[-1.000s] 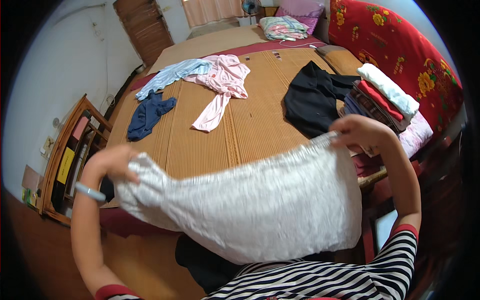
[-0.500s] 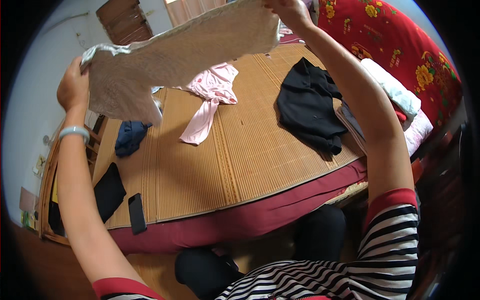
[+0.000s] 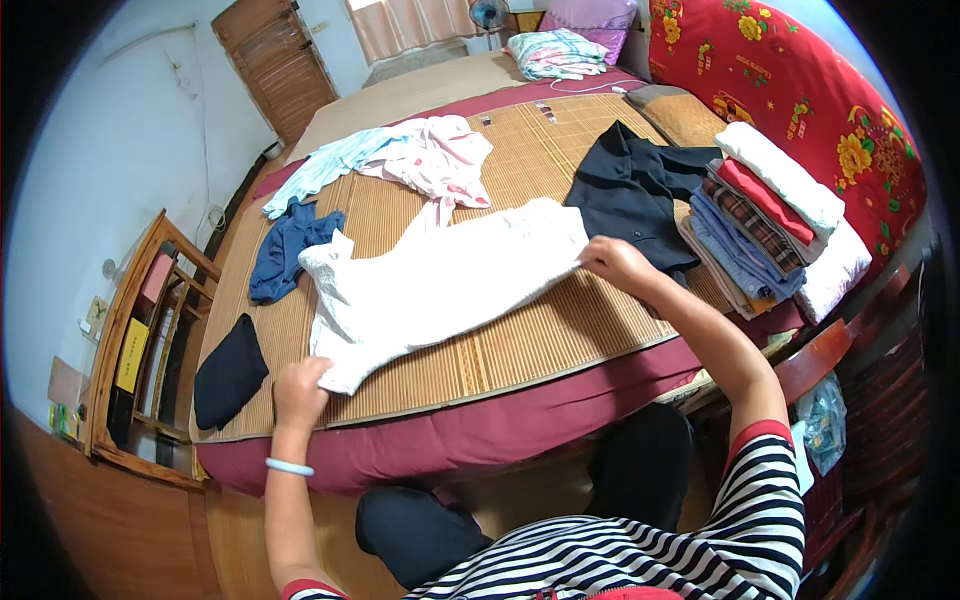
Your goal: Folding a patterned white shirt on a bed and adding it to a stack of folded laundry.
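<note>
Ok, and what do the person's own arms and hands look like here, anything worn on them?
Both forearms are bare. The left hand has a pale, light-coloured bangle around its wrist. The right hand shows no ring, watch or glove. Short sleeves of a black-and-white striped top end in red cuffs, clearest on the right upper arm.

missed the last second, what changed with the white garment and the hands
The white lacy garment, held up in the air half a second ago, has come down and now lies spread flat on the woven bamboo mat. The left hand still grips its near corner and the right hand its far edge. The black garment, pink garment and folded stack stayed put.
</note>
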